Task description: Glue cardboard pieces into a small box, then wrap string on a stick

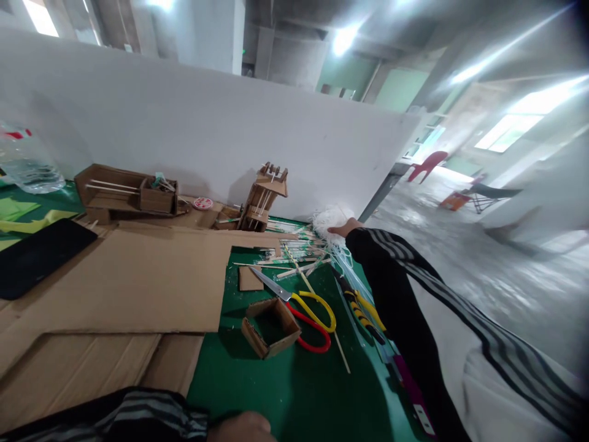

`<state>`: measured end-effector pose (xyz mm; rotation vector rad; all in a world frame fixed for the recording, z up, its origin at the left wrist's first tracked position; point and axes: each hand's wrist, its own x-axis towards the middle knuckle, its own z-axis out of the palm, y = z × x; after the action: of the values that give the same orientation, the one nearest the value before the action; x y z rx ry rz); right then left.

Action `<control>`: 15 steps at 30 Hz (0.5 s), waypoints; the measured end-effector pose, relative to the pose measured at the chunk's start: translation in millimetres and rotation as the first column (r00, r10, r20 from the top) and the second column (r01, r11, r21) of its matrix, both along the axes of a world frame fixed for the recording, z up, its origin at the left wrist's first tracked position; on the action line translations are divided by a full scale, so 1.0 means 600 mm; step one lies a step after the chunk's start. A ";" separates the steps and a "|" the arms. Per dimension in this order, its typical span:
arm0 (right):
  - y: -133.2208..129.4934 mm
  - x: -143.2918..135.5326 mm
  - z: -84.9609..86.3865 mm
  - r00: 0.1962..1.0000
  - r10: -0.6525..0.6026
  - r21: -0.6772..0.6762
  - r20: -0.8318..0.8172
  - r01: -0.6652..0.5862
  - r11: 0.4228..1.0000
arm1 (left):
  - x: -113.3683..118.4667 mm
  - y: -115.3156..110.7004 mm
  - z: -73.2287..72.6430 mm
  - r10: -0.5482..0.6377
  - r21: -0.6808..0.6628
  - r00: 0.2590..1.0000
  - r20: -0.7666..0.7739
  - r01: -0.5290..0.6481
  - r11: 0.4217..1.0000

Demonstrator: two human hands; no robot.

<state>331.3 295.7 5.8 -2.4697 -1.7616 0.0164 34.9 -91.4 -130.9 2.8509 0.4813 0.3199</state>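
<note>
My right hand (347, 228) reaches to the far right of the green table, its fingers closed on a bundle of white string (332, 218). Only the top of my left hand (242, 428) shows at the bottom edge; its fingers are cut off. In front of it lies a small open cardboard frame (271, 344). Scissors (317, 313) with red and yellow handles lie open, touching that frame. A flat cardboard square (250, 279) is near the blade tips. Thin wooden sticks (299, 252) are spread below the string, some in clear wrappers.
A large cardboard sheet (175, 276) covers the left side, with a black phone-like slab (46, 255) on it. Cardboard models (264, 199) stand by the white partition (207, 110). A black-and-yellow tool (361, 310) lies under my right arm. A plastic bottle (30, 162) stands far left.
</note>
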 end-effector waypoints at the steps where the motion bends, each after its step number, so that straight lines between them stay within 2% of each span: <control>1: 0.007 0.003 -0.003 1.000 0.006 -0.012 -0.012 -0.006 1.000 | 0.003 0.003 -0.002 0.002 -0.005 1.000 -0.002 -0.002 1.000; 4: 0.016 0.013 -0.006 0.998 0.027 -0.025 -0.052 -0.028 0.999 | 0.015 0.012 -0.011 -0.013 -0.025 1.000 -0.002 0.013 1.000; 7: 0.010 0.025 0.003 0.993 0.065 0.001 -0.099 -0.065 0.998 | 0.030 0.017 -0.024 -0.041 -0.051 0.999 0.004 0.041 0.998; 11: -0.009 0.041 0.032 0.977 0.131 0.094 -0.168 -0.116 0.989 | 0.037 0.013 -0.036 -0.059 -0.084 0.998 0.014 0.060 0.995; 15: -0.024 0.055 0.061 0.951 0.164 0.212 -0.262 -0.109 0.971 | 0.032 0.003 -0.042 -0.084 -0.114 0.996 0.015 0.085 0.990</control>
<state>364.4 281.2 42.6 -2.0888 -1.7189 0.1836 54.4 -89.3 -155.8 2.7470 0.3631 0.2818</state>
